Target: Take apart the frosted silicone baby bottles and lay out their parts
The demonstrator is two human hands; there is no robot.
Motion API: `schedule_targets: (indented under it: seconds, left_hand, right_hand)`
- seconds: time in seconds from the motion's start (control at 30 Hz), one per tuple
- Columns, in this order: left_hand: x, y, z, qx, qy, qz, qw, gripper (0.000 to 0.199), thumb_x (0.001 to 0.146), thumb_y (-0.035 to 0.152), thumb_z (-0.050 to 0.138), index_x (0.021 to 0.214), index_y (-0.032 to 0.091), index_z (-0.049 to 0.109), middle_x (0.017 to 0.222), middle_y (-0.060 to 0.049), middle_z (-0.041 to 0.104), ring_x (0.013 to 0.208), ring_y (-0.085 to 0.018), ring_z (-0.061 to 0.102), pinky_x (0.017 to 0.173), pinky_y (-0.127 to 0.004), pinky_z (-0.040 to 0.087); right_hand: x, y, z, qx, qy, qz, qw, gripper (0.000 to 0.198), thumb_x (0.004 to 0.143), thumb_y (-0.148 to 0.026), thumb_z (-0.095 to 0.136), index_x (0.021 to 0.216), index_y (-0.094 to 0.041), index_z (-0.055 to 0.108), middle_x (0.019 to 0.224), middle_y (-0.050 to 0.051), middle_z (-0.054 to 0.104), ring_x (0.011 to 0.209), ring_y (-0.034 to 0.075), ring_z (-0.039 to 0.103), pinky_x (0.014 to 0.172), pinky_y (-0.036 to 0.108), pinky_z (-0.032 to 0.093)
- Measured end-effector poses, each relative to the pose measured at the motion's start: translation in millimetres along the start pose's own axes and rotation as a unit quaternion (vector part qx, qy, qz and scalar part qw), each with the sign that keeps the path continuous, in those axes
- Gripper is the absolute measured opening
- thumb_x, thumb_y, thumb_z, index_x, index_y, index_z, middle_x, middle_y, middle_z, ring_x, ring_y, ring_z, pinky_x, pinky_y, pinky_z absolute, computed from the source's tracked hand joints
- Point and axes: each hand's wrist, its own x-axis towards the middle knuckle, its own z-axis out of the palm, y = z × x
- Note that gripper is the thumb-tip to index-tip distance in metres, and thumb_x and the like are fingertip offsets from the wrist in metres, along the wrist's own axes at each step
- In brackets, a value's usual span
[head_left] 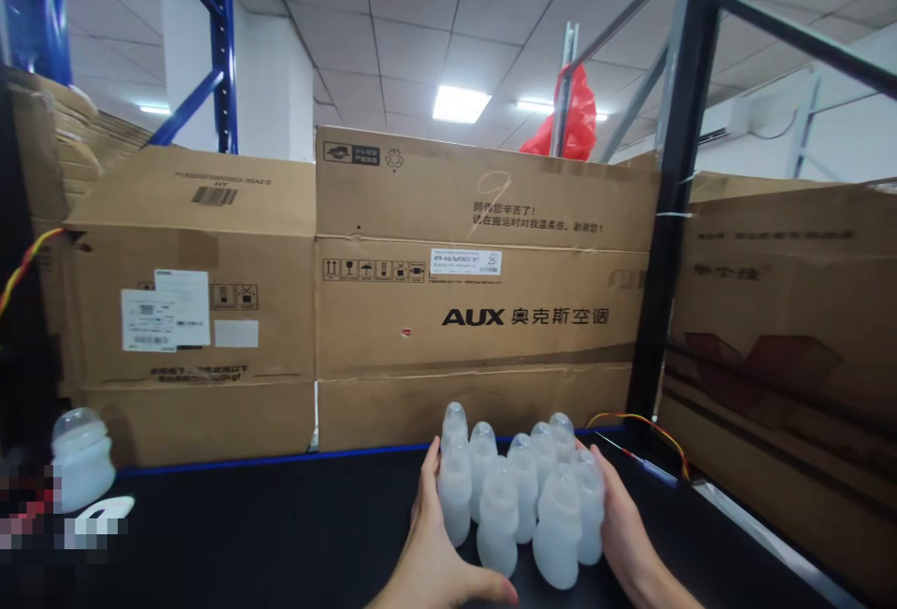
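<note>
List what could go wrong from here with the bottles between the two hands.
Squeezing unevenly with the left hand and right hand could topple some of the closely grouped bottles. Swinging the right hand outward might knock the slim tool lying beyond it on the black surface.

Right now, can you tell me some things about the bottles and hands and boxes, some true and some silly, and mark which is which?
1. The left hand is on one side of the bottle group and the right hand is on the other. True.
2. Every bottle in the picture is between the hands. False: another bottle stands apart, at the far left.
3. The big cardboard box behind the group says AUX. True.
4. The surface under the group is bright yellow. False: the tabletop is black.
5. A red plastic thing hangs up high. True.
</note>
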Motion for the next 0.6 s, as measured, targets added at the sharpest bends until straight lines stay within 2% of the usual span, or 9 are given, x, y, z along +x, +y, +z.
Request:
schedule_targets:
  seconds: [0.1, 0.17, 0.3, 0.47, 0.6]
  left_hand:
    - [9, -1, 2, 0.007, 0.013, 0.013, 1.000, 0.181, 0.025, 0.027, 0.108, 0.168, 0.029, -0.003, 0.168, -0.020, 0.032, 0.158, -0.043, 0.029, 0.130, -0.051, 0.023]
    - [15, -1, 0, 0.018, 0.016, 0.029, 0.999, 0.180, 0.021, 0.029, 0.108, 0.168, 0.028, 0.005, 0.167, -0.019, 0.032, 0.158, -0.044, 0.029, 0.130, -0.050, 0.024]
    - [24, -5, -3, 0.012, -0.027, 0.082, 0.996, 0.175, 0.016, 0.033, 0.109, 0.167, 0.026, 0.020, 0.169, -0.018, 0.027, 0.158, -0.046, 0.027, 0.132, -0.052, 0.021]
    - [24, -12, -3, -0.014, -0.047, 0.109, 0.993, 0.169, 0.022, 0.034, 0.110, 0.166, 0.032, 0.022, 0.168, -0.016, 0.035, 0.156, -0.046, 0.033, 0.130, -0.057, 0.025]
    - [25, -11, -2, -0.046, -0.043, 0.139, 0.988, 0.167, 0.025, 0.033, 0.111, 0.167, 0.029, 0.023, 0.168, -0.018, 0.036, 0.157, -0.048, 0.031, 0.131, -0.060, 0.023]
  right_hand:
    - [1, 1, 11, 0.004, -0.009, -0.001, 1.000, 0.063, 0.081, -0.070, 0.074, 0.127, -0.026, 0.076, 0.131, 0.002, 0.079, 0.145, 0.036, 0.055, 0.130, 0.051, 0.030]
    - [0, 2, 16, 0.006, -0.018, 0.000, 1.000, 0.064, 0.081, -0.071, 0.075, 0.126, -0.026, 0.077, 0.132, 0.002, 0.078, 0.147, 0.035, 0.053, 0.131, 0.050, 0.027]
    - [-6, 6, 25, 0.002, -0.032, -0.006, 0.999, 0.065, 0.080, -0.075, 0.073, 0.125, -0.028, 0.078, 0.132, 0.002, 0.078, 0.143, 0.035, 0.056, 0.129, 0.050, 0.031]
    - [-13, 5, 35, 0.004, -0.030, -0.016, 0.999, 0.067, 0.078, -0.077, 0.075, 0.122, -0.027, 0.079, 0.129, 0.004, 0.080, 0.139, 0.037, 0.059, 0.128, 0.050, 0.033]
    - [-15, 0, 47, 0.017, -0.045, -0.010, 0.999, 0.065, 0.069, -0.075, 0.084, 0.113, -0.027, 0.082, 0.124, 0.004, 0.081, 0.137, 0.038, 0.060, 0.128, 0.049, 0.031]
